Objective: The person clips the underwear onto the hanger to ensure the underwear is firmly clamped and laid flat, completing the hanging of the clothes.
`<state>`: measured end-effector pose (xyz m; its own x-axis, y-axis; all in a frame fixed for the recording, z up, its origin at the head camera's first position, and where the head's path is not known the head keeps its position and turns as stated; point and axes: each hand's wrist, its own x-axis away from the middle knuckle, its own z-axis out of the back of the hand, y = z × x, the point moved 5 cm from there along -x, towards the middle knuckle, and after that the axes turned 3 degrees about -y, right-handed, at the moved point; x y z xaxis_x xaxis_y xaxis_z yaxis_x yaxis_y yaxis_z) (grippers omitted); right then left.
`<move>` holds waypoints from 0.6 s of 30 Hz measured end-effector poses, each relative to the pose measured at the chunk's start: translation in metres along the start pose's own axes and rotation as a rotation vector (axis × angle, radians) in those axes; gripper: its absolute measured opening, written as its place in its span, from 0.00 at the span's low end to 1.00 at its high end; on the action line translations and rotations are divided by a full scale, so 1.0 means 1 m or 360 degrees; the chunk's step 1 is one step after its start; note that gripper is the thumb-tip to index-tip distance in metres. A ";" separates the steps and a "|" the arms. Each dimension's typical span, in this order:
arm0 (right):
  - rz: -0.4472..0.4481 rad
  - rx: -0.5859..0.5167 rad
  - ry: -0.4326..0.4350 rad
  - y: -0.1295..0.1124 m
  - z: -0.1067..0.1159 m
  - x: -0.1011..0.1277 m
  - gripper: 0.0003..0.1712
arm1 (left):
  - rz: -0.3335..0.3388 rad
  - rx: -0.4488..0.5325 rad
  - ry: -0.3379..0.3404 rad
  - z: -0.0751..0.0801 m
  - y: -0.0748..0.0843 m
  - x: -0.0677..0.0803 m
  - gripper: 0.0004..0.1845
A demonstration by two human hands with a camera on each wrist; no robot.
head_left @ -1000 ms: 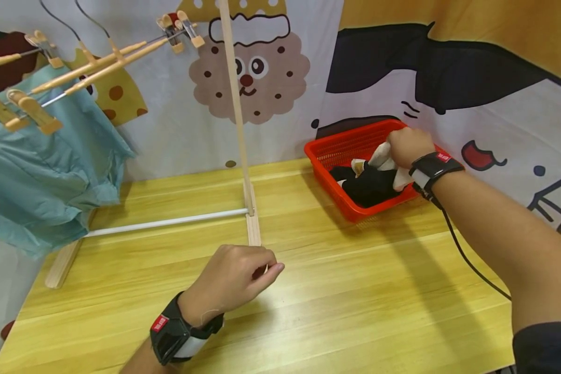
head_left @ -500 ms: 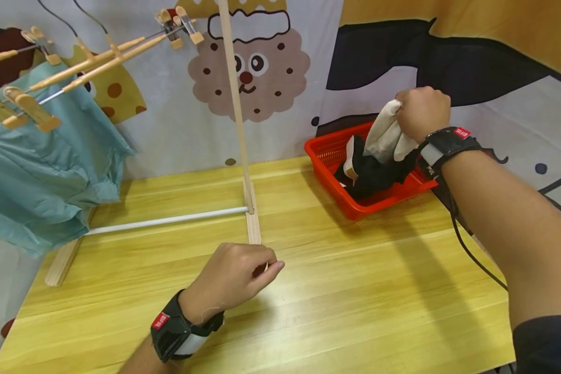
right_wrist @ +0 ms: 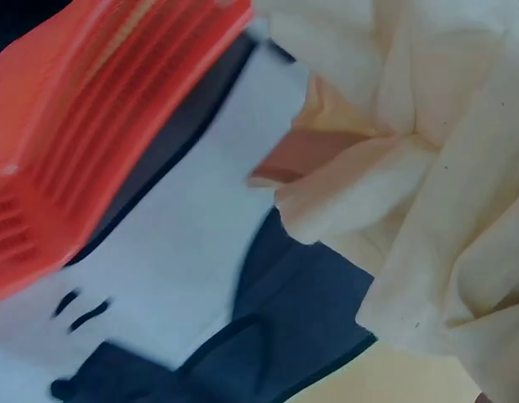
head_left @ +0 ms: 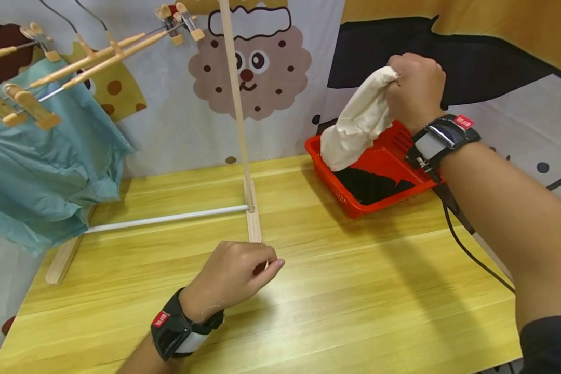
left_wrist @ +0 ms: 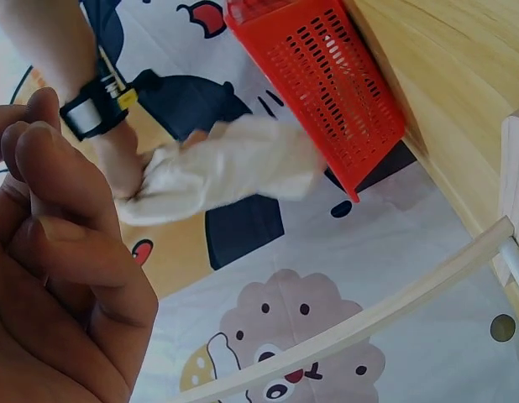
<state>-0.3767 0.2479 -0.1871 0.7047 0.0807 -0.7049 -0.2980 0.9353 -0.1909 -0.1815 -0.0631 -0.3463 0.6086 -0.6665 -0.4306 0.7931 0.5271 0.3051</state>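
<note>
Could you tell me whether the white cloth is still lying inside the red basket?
No, the right hand grips the white cloth and holds it up above the red basket, where only a black garment lies.

We see bright, even indoor light with soft shadows on the yellow wooden tabletop beneath both forearms. The head view bends straight lines toward its edges. In the right wrist view the red slatted plastic basket is smeared by motion blur.
</note>
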 end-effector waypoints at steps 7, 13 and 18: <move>0.0302 -0.0240 0.0148 -0.061 0.006 0.012 0.16 | -0.0009 -0.0022 0.0108 0.002 -0.001 0.000 0.12; 0.0696 -0.0480 0.0155 -0.111 0.005 0.040 0.14 | 0.0013 0.0032 0.0323 0.012 -0.004 0.002 0.02; 0.0996 -0.0571 0.0072 -0.144 0.001 0.069 0.12 | 0.0130 0.0042 0.0491 0.023 -0.009 0.003 0.10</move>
<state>-0.2846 0.1192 -0.2081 0.3080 0.5425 -0.7815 -0.8356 0.5471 0.0505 -0.1867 -0.0818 -0.3310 0.6375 -0.4291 -0.6399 0.7448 0.5557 0.3694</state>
